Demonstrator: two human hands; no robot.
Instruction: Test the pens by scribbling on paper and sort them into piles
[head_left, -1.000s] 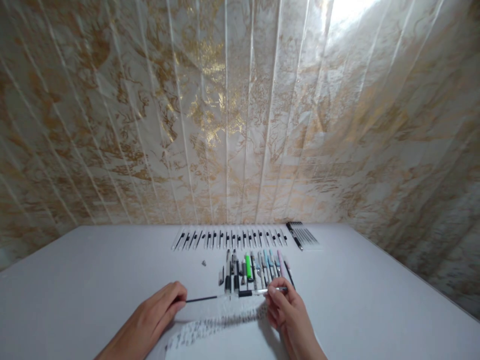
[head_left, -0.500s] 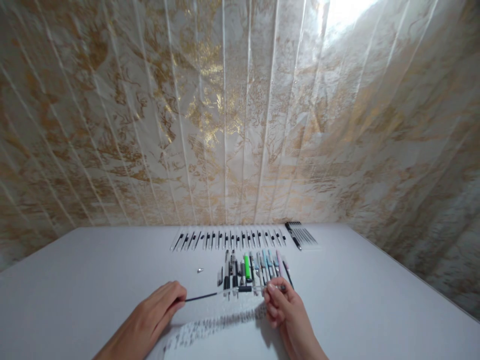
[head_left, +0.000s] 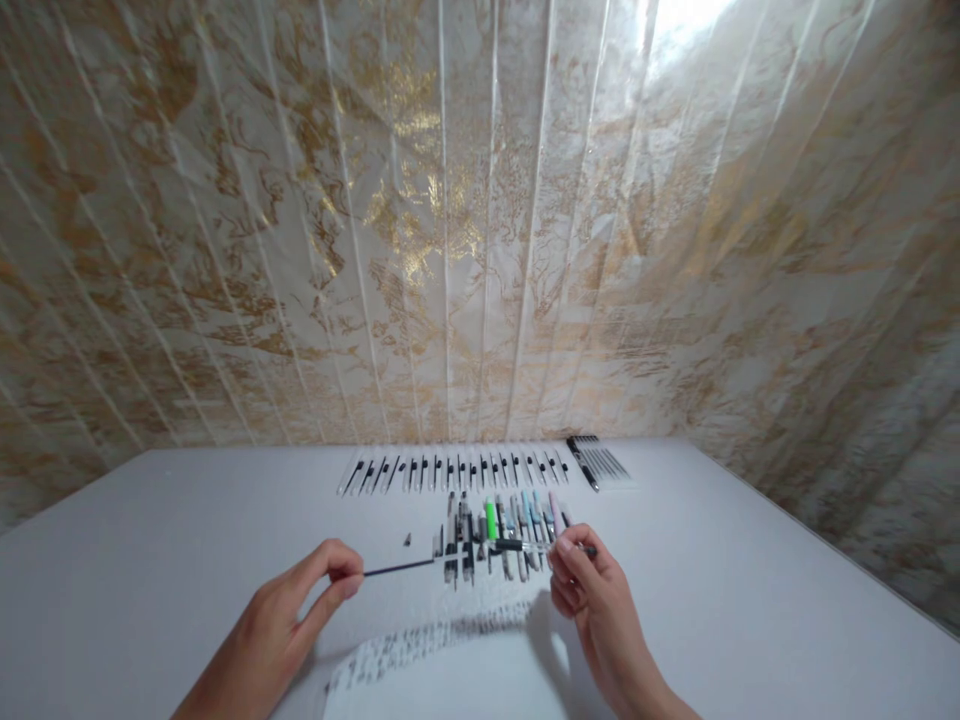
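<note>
My left hand [head_left: 300,610] pinches the end of a thin black pen refill [head_left: 397,568] between thumb and forefinger. The refill points right, toward a clear pen barrel [head_left: 525,546] with a black grip. My right hand [head_left: 589,590] holds that barrel by its right end, fingers curled round it. Both hands hover just above the white table [head_left: 150,540], in front of a bunch of assorted pens [head_left: 499,530].
A neat row of clear pens with black tips [head_left: 454,470] lies near the wall, with a pack of black refills [head_left: 600,465] at its right end. A small dark part [head_left: 407,539] lies alone on the table. A written sheet of paper [head_left: 442,660] sits between my wrists.
Both hands have lifted off the table and drawn apart a little; the right hand has carried the barrel to the right, so more of the refill shows. My view has tilted slightly.
</note>
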